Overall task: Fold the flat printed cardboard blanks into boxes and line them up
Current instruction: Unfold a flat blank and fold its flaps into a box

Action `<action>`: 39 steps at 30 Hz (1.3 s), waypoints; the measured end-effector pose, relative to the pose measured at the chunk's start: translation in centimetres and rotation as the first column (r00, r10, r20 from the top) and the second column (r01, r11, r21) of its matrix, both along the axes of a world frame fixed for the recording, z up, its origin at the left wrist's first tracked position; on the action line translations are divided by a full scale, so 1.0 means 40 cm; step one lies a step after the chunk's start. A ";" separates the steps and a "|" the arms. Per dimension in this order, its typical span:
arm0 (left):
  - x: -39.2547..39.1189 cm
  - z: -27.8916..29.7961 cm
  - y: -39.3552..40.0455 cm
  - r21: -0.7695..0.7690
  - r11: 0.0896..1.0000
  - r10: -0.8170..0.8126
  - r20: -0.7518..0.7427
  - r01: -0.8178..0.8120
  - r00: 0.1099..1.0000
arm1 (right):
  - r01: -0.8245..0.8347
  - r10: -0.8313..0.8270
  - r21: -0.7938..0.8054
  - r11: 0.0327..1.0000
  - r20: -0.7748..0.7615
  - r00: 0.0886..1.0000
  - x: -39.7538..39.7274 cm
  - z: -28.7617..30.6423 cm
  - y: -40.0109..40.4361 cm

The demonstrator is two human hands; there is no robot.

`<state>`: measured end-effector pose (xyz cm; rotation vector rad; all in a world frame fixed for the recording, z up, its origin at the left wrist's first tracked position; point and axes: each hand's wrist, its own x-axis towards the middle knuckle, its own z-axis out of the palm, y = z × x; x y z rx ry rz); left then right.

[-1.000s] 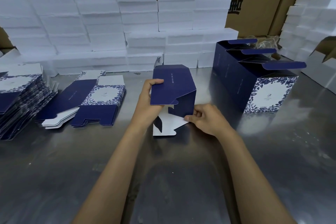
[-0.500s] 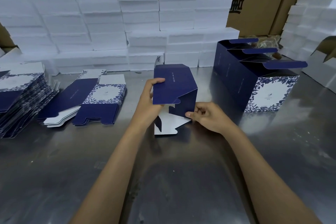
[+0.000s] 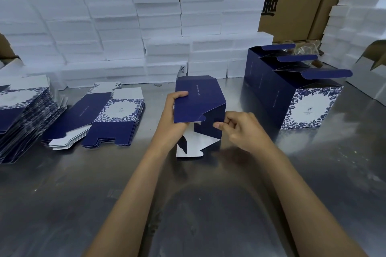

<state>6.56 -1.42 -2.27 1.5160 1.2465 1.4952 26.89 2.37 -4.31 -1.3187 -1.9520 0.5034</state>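
Steel bench (image 3: 62, 204) w/ white boxes (image 3: 117, 33) behind; left hand (image 3: 171, 118) & right hand (image 3: 240, 129) grip half-folded box (image 3: 198, 104).

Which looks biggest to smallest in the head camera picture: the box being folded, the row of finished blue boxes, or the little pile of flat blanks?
1. Row of finished boxes.
2. Box being folded and pile of flat blanks: too alike to rank.

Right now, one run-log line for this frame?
step: folding bottom flaps | left hand: grips half-formed box | right hand: pinches its side panel | finished boxes: lined up right | flat blanks: stacked left
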 end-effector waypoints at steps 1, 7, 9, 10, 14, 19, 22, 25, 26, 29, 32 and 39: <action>-0.001 0.001 -0.001 0.003 1.000 0.001 -0.002 -0.001 1.000 | -0.002 0.002 0.012 1.000 -0.020 1.000 0.001 0.007 -0.001; 0.002 0.002 -0.004 -0.001 1.000 -0.002 -0.024 0.002 1.000 | -0.026 0.038 0.100 0.995 -0.112 0.993 0.002 0.031 -0.014; 0.003 0.003 -0.005 0.000 1.000 -0.006 -0.031 0.006 1.000 | -0.024 0.033 0.074 0.997 -0.113 0.993 0.002 0.036 -0.020; 0.003 0.004 -0.006 -0.002 1.000 -0.008 -0.037 0.008 0.999 | -0.022 0.028 0.056 0.998 -0.127 0.992 0.002 0.042 -0.025; 0.004 0.011 -0.008 -0.016 1.000 -0.019 -0.031 0.019 0.999 | 0.053 -0.019 0.092 0.994 -0.343 0.939 0.010 0.077 -0.041; 0.020 0.016 -0.011 -0.055 0.993 -0.105 -0.026 0.104 0.994 | -0.032 0.050 0.052 0.998 -0.379 0.924 -0.044 0.082 -0.069; 0.009 0.017 -0.013 -0.083 0.988 -0.136 -0.066 0.130 0.989 | -0.117 0.102 -0.019 0.993 -0.361 0.927 -0.061 0.073 -0.072; -0.021 0.025 -0.020 -0.145 0.970 -0.212 -0.124 0.193 0.969 | -0.128 0.115 -0.010 0.992 -0.369 0.922 -0.056 0.069 -0.066; -0.031 0.028 -0.023 -0.170 0.960 -0.244 -0.130 0.221 0.961 | -0.124 0.114 -0.003 0.992 -0.370 0.922 -0.055 0.066 -0.064; -0.042 0.038 -0.033 -0.209 0.944 -0.289 -0.143 0.257 0.947 | -0.069 0.084 0.054 0.996 -0.351 0.933 -0.066 0.054 -0.060; -0.023 0.041 -0.039 -0.092 0.989 -0.133 -0.144 0.120 0.981 | -0.002 0.039 0.100 0.995 -0.365 0.930 -0.084 0.047 -0.061; 0.024 0.022 -0.029 0.103 0.995 0.000 0.079 -0.008 0.997 | -0.033 0.065 0.080 0.996 -0.431 0.900 -0.095 0.053 -0.072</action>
